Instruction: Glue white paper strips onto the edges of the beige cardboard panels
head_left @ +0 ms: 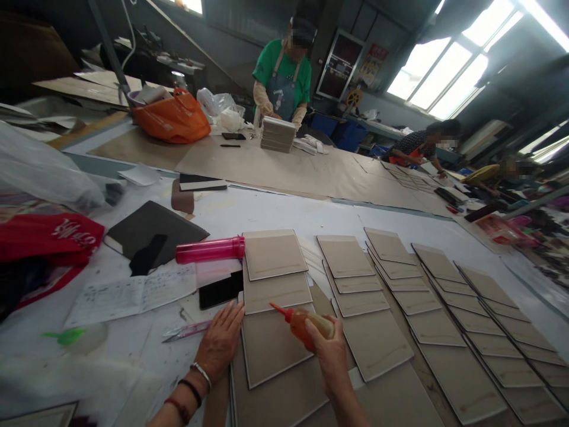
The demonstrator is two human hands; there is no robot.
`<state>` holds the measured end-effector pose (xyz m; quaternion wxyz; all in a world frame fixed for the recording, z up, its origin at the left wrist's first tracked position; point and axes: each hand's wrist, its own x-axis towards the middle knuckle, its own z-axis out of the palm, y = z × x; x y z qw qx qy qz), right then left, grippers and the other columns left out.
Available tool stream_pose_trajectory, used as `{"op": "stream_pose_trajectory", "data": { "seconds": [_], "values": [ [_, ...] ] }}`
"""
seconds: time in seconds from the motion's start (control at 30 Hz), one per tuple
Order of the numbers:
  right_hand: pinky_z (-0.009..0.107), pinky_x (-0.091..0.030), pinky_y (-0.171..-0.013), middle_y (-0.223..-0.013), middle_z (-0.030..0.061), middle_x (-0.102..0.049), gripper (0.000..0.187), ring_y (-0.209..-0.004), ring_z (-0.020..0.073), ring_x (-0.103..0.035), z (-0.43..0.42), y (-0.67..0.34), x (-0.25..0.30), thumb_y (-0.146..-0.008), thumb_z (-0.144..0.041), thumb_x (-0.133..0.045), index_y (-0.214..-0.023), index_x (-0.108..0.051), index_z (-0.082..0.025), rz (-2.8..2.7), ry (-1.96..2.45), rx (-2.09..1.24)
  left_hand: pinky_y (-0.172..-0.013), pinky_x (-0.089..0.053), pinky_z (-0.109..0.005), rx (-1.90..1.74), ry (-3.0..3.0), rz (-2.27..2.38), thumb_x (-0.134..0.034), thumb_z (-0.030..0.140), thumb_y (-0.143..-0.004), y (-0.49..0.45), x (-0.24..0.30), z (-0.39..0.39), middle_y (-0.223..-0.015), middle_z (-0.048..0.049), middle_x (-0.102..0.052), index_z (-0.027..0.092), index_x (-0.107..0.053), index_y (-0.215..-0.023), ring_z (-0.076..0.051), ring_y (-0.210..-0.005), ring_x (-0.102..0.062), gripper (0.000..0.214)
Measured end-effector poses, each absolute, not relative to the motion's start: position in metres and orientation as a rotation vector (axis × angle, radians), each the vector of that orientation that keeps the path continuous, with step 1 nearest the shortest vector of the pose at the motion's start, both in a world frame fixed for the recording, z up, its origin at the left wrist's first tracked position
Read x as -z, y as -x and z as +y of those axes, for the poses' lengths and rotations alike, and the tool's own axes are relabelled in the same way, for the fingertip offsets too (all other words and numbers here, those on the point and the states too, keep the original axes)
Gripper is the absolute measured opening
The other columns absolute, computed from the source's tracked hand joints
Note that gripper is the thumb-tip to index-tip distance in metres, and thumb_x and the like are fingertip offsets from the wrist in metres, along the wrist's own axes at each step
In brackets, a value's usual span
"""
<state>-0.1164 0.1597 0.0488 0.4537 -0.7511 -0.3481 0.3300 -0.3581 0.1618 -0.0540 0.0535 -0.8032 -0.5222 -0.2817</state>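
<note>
My right hand (328,350) is closed around a small squeeze glue bottle (302,322) with an orange nozzle, its tip pointing left over a grey-brown board (271,347). My left hand (220,343) lies flat, fingers stretched out, on the table beside that board's left edge. The board tops a column of overlapping boards (273,255). More overlapping columns (355,279) run to the right.
A pink bottle (208,250) lies by a black phone (220,290), a notebook (131,296), a utility knife (184,332) and a dark folder (151,231). A red bag (48,237) sits left. A person in green (282,77) stands behind a board stack (278,133); others work at right.
</note>
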Motion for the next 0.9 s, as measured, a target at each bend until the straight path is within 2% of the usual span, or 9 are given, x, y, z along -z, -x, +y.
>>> {"op": "stream_pose_trajectory", "data": {
  "seconds": [0.07,0.17,0.33,0.53,0.9],
  "values": [
    [0.030,-0.049,-0.053,-0.083,0.0027,-0.062,0.061,-0.071,0.0216,-0.062,0.143,0.126,-0.052,-0.056,-0.052,-0.069,-0.102,-0.044,-0.021,-0.739,1.840,-1.035,-0.094,-0.044,-0.039,0.859,2.447,-1.616,-0.036,0.013,-0.083,0.360,0.049,0.151,-0.121,-0.0086,-0.057,0.017,-0.041,-0.129,-0.022,-0.116,-0.049,0.047],
    [0.030,-0.050,-0.053,-0.083,0.0031,-0.063,0.063,-0.073,0.0224,-0.062,0.117,0.127,-0.057,-0.054,-0.051,-0.071,-0.103,-0.044,-0.021,-0.720,1.866,-1.099,-0.096,-0.043,-0.038,0.875,2.524,-1.615,-0.036,0.010,-0.082,0.362,0.040,0.128,-0.122,-0.0090,-0.057,0.016,-0.039,-0.130,-0.020,-0.118,-0.047,0.049],
    [0.032,-0.051,-0.067,-0.084,0.0023,-0.061,0.060,-0.076,0.0215,-0.062,0.083,0.116,-0.062,-0.054,-0.047,-0.072,-0.101,-0.046,-0.020,-0.867,2.003,-0.979,-0.099,-0.042,-0.038,0.861,2.707,-1.557,-0.035,0.004,-0.079,0.357,0.031,0.092,-0.125,-0.0072,-0.055,0.016,-0.045,-0.126,-0.019,-0.123,-0.041,0.049],
    [0.035,-0.047,-0.078,-0.097,0.0041,-0.057,0.055,-0.088,0.0235,-0.058,0.065,0.120,-0.058,-0.057,-0.048,-0.068,-0.100,-0.047,-0.021,-1.006,2.086,-0.900,-0.097,-0.043,-0.040,0.759,2.785,-1.523,-0.035,0.001,-0.077,0.349,0.035,0.077,-0.123,-0.0057,-0.056,0.016,-0.050,-0.120,-0.022,-0.123,-0.041,0.048],
    [0.037,-0.041,-0.085,-0.103,0.0051,-0.047,0.051,-0.094,0.0229,-0.050,0.068,0.079,-0.050,-0.062,-0.049,-0.064,-0.101,-0.047,-0.021,-1.056,2.136,-0.602,-0.098,-0.042,-0.039,0.736,2.773,-1.485,-0.036,0.002,-0.076,0.348,0.042,0.076,-0.124,-0.0050,-0.055,0.018,-0.049,-0.122,-0.021,-0.125,-0.039,0.050]
  ]
}}
